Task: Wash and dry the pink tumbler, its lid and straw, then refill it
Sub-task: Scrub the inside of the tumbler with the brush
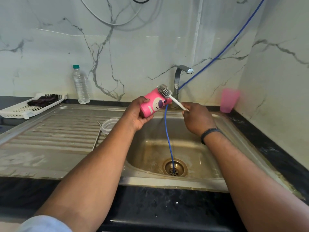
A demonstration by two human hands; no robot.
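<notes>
Left hand [137, 114]: grips pink tumbler [154, 103] tilted over the sink [234, 131], so drips fall in.
Right hand [197, 118]: pinches bottle brush [164, 91] handle, bristles at the tumbler's mouth.
Lid [108, 125], straw [97, 134]: on drainboard.

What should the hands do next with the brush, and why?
Probably push the brush into the pink tumbler. The right hand holds its handle with the bristles at the tumbler's open mouth, while the left hand grips the tumbler tilted over the sink.
</notes>
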